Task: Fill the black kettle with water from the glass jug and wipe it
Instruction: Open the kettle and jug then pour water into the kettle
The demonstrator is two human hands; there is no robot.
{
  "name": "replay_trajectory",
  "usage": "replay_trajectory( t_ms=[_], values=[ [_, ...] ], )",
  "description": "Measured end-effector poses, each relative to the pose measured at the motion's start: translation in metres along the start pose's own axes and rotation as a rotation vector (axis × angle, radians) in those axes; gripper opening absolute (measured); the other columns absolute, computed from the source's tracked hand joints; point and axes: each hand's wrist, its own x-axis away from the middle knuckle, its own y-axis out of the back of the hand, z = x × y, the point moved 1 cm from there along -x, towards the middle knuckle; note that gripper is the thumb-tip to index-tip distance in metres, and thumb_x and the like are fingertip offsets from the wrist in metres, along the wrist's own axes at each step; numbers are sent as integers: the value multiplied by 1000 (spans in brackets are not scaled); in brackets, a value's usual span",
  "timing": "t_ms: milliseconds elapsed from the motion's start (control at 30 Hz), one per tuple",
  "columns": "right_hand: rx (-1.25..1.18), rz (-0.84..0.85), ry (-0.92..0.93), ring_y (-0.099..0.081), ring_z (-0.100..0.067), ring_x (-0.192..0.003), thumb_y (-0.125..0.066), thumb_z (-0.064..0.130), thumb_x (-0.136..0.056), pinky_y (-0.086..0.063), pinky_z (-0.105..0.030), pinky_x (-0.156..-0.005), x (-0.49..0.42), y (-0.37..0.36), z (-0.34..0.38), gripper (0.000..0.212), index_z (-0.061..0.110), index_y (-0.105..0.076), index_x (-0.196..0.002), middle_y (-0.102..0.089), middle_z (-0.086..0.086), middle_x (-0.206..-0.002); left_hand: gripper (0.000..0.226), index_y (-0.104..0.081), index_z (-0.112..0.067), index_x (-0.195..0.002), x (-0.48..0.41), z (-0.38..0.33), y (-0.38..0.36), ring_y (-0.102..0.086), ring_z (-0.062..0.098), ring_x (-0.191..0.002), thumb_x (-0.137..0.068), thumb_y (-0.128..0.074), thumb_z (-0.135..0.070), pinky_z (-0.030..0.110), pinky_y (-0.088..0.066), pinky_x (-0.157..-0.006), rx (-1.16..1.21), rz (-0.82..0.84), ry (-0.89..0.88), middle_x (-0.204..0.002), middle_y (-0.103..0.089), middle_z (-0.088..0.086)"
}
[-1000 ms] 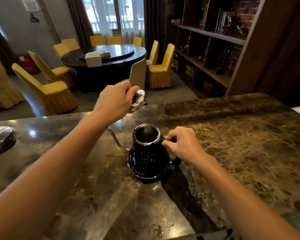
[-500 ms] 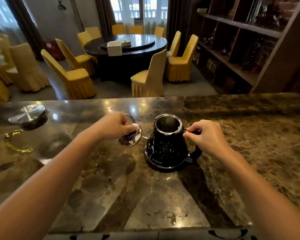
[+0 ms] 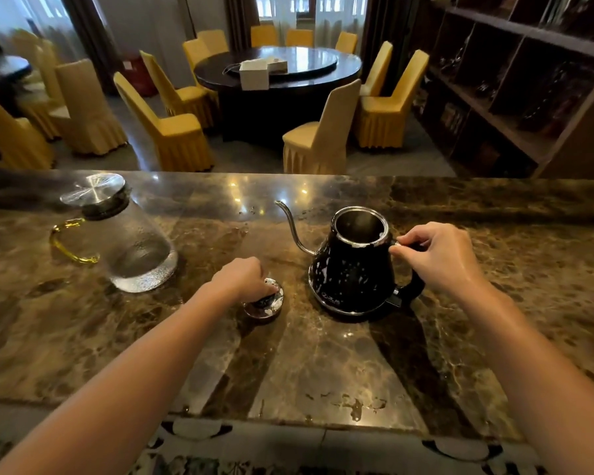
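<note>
The black kettle stands open on the marble counter, its thin gooseneck spout pointing far left. My right hand grips its handle on the right side. My left hand holds the shiny kettle lid by its knob, and the lid rests on the counter left of the kettle. The glass jug, with a metal lid and yellow handle, stands at the far left, holding some water.
Small water drops lie on the counter near its front edge. Beyond the counter are yellow-covered chairs and a round dark table. A dark wooden shelf unit stands at the right.
My left hand brought the lid down from above the kettle and set it on the counter to the kettle's left. The view swung left, bringing the glass jug into sight.
</note>
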Motion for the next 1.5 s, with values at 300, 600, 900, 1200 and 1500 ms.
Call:
replay_trajectory(
  t_ms=[300, 600, 900, 1200, 1500],
  values=[
    [-11, 9, -32, -60, -14, -89, -81, 26, -85, -44, -28, -77, 2, 0, 0, 15, 14, -81, -94, -65, 5, -85, 32, -50, -18, -76, 1, -6, -11, -59, 27, -84, -89, -66, -42, 33, -43, -67, -57, -18, 60, -89, -58, 4],
    [32, 57, 25, -66, -17, -91, -78, 37, -87, -48, -28, -75, -1, 8, 0, 27, 15, -77, -102, -73, 1, -92, 35, -62, -15, -95, 17, -10, 1, -61, 24, -83, -84, -68, -48, 33, -49, -68, -115, -96, 18, -94, -66, 3],
    [-213, -54, 326, -58, -12, -79, -66, 28, -97, -44, -17, -67, -6, -18, 96, 17, 12, -72, -96, -65, 3, -87, 25, -66, -23, -101, 84, 9, 51, -65, 13, -81, -92, -62, -46, 36, -57, -76, 126, -474, -108, -91, -69, -8],
    [-331, 530, 376, -61, -14, -104, -71, 41, -92, -47, -24, -85, 0, -167, 216, 60, 17, -50, -143, -64, 2, -117, 23, -66, -19, -98, 118, 154, 80, -64, 16, -77, -87, -70, -39, 40, -55, -72, 211, -885, 5, -90, -68, -3],
    [-683, 652, -23, -21, -23, -153, -91, 53, -63, -27, -50, -123, -6, -289, 293, 134, 42, 1, -159, -14, 1, -169, 78, -40, -36, -144, 65, 279, 108, -47, 23, -124, -78, -81, -36, 40, -43, -104, 318, -850, -139, -133, -48, 4]
  ],
)
